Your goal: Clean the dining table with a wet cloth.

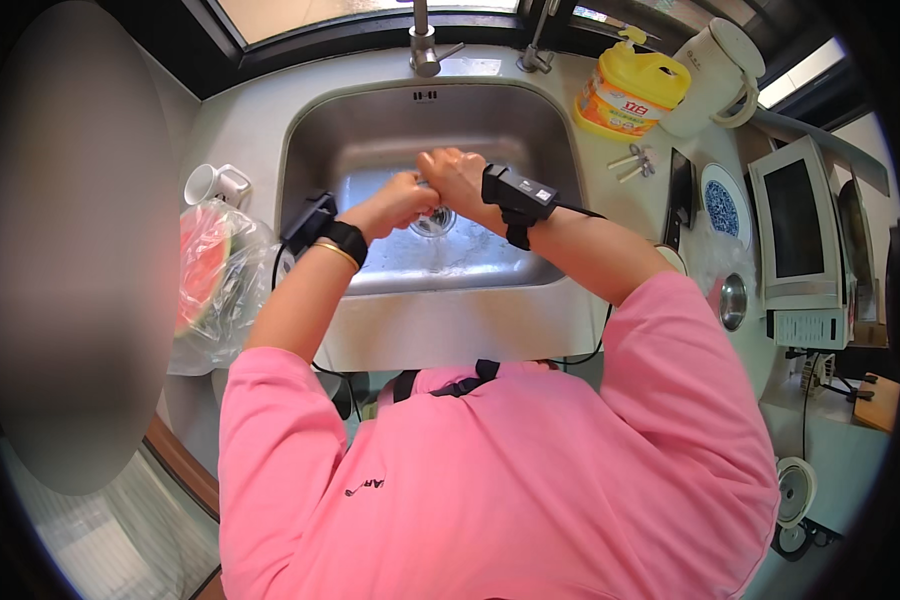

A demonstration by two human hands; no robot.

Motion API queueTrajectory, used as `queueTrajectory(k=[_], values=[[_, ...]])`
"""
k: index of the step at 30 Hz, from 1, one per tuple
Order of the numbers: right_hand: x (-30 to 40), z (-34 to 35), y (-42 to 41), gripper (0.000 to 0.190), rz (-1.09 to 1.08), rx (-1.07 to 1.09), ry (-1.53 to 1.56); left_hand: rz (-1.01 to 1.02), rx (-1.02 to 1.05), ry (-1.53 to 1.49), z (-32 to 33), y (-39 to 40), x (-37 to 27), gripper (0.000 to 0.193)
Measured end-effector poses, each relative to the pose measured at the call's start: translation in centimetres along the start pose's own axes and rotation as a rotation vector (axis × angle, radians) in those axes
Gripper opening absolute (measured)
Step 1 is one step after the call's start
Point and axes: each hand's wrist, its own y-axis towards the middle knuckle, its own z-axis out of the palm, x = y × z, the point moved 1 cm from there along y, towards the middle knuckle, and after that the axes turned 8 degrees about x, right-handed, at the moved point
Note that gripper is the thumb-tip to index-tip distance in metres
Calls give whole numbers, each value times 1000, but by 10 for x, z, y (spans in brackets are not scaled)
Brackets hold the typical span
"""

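Both my hands are together over the stainless-steel sink (487, 277), close to its drain (433, 221). My left hand (405, 201) has its fingers curled and meets the fingers of my right hand (452, 174), which is bent over from the other side. A small greyish bit shows between them, too hidden to name, and I cannot tell which hand grips it. The bottom of the sink is wet. A metal faucet (424, 52) stands behind the sink, with a second, thinner tap (534, 58) to its right.
Left of the sink are a white mug (214, 184) and cut watermelon (204, 262) in clear plastic. At the right stand a yellow detergent jug (630, 94), a white pitcher (709, 79), a blue-patterned plate (722, 206), a metal bowl (733, 301) and a microwave (795, 221).
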Motion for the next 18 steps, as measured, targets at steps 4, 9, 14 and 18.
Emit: queueTrajectory(k=[4, 9, 14, 18], values=[[-17, -25, 5, 18, 308, 240, 594, 195, -363, 191, 5, -31, -43, 48], [-17, -56, 6, 16, 239, 1152, 1791, 1029, -729, 1513, 3, -59, -64, 55], [16, -53, -1, 17, 97, 1521, 2048, 1273, -436, 1553, 13, -65, -83, 33], [16, -38, -2, 11, 344, 1138, 1696, 881, -319, 1582, 11, -49, -64, 16]])
